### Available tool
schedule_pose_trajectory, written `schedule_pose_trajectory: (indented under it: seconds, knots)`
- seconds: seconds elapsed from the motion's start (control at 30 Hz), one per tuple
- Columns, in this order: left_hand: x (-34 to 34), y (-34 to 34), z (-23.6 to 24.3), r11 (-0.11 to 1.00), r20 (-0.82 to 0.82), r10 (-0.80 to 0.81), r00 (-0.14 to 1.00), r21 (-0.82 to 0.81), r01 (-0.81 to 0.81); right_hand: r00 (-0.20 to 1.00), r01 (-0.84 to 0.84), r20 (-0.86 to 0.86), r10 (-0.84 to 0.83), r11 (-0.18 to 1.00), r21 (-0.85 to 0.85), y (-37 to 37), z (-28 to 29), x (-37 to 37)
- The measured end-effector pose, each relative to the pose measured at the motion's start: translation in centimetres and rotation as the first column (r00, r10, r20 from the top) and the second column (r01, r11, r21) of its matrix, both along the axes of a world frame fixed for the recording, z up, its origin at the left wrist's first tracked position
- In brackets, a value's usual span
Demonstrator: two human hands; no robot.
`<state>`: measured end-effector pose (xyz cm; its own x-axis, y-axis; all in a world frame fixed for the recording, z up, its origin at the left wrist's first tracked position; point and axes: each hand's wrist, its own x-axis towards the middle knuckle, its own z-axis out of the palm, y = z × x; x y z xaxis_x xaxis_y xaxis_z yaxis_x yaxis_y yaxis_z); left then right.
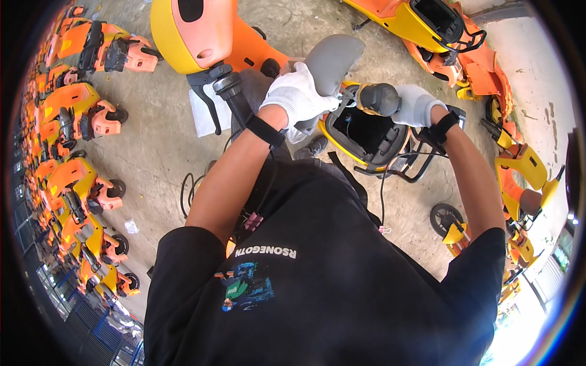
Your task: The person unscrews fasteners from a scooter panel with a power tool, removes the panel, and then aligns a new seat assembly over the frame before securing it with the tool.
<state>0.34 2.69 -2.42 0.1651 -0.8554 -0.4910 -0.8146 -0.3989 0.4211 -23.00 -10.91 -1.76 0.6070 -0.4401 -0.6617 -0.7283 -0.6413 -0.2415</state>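
My left hand (pixel 290 97), in a white glove, is closed on a curved grey plastic part (pixel 332 58), which rests against an orange and yellow scooter body (pixel 210 33). My right hand (pixel 415 107), also gloved, grips a black and yellow power tool (pixel 378 99) whose tip reaches toward the grey part; the contact point is too small to make out. Below the tool is an open yellow compartment with black rim (pixel 363 158). A handlebar grip (pixel 229 88) with a brake lever stands left of my left hand.
Rows of orange and yellow scooters (pixel 73 171) line the left. More bodies and parts (pixel 439 30) sit upper right, with others down the right beside a white wall (pixel 543 91). A loose wheel (pixel 445 222) is lower right. Cables hang around my body; white sheeting (pixel 210 116) lies behind the lever.
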Motion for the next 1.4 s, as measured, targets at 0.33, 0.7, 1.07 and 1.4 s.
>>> schedule_pose_trajectory:
  seconds: [0.33, 0.7, 1.07, 1.4]
  knots:
    - [-0.1, -0.3, 0.7, 0.999, -0.008, -0.007, 1.0, 0.044, 0.007, 0.999, -0.005, -0.046, 0.005, 1.0, 0.005, 0.2, 0.6, 0.2]
    - [-0.1, -0.3, 0.6, 0.999, -0.003, -0.007, 1.0, 0.039, 0.007, 0.986, -0.166, -0.025, 0.165, 0.986, -0.028, 0.0, 0.8, 0.6]
    - [-0.1, 0.1, 0.4, 0.999, -0.007, -0.015, 1.0, -0.031, 0.015, 0.988, -0.143, 0.055, 0.144, 0.99, -0.011, -0.4, 0.3, 0.2]
    - [-0.2, 0.1, 0.3, 1.0, -0.004, -0.012, 1.0, -0.027, 0.012, 0.979, -0.014, 0.201, -0.021, 0.985, 0.174, -1.5, 2.1, -2.1]
